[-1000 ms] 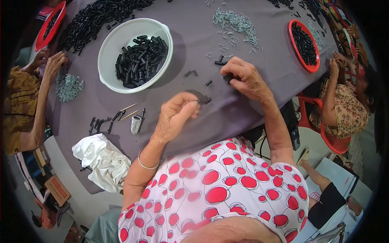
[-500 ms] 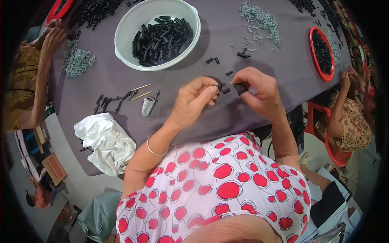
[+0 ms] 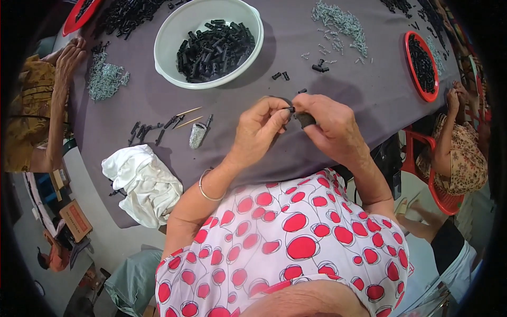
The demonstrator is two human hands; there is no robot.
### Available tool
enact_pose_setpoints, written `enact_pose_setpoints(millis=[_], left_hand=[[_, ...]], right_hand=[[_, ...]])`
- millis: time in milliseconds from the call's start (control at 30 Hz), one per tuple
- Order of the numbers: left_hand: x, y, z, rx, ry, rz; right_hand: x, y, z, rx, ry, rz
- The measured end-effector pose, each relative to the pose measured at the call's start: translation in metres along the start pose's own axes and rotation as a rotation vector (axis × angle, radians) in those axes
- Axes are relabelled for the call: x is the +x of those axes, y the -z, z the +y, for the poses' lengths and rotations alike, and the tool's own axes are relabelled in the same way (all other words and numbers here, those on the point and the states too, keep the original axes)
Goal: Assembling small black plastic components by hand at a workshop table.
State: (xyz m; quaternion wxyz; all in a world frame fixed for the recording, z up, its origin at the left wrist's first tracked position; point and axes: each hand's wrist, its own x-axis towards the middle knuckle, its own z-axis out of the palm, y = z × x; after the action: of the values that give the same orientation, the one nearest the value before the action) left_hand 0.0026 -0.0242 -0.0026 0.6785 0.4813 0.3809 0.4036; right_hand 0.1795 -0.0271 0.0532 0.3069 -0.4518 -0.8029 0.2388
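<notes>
My left hand (image 3: 259, 129) pinches a small black plastic part (image 3: 291, 109) between thumb and fingertips. Against it comes my right hand (image 3: 335, 124), its fingers closed and a dark cover (image 3: 305, 119) over the thumb; whatever they grip is hidden. A loose black piece (image 3: 302, 91) lies just beyond the right fingers. Farther off are two short black pieces (image 3: 281, 76) and another small group (image 3: 320, 66). Coil springs (image 3: 346, 26) are heaped beyond them. A wide pale bowl (image 3: 162, 66) holds many black plastic parts (image 3: 216, 50).
Left of my hands lie two thin sticks (image 3: 189, 120), a grey wrapped object (image 3: 197, 136), several black assemblies (image 3: 145, 132) and a white cloth (image 3: 142, 182). Springs (image 3: 105, 79) sit near a person's hands (image 3: 71, 58). A red tray (image 3: 434, 95) stands right, near another person (image 3: 459, 153).
My right hand has moved left, and its fingertips now meet the black part in my left hand. The whole view has shifted slightly.
</notes>
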Motion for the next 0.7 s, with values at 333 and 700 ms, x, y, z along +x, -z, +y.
enact_pose_setpoints(millis=[333,700], left_hand=[[-0.001,0.013,0.003,-0.442,0.195,-0.253],[0.000,0.009,0.006,-0.227,0.232,-0.430]], right_hand=[[-0.012,0.016,0.025,0.067,-0.242,0.218],[0.001,-0.005,0.035,-0.136,-0.112,0.081]])
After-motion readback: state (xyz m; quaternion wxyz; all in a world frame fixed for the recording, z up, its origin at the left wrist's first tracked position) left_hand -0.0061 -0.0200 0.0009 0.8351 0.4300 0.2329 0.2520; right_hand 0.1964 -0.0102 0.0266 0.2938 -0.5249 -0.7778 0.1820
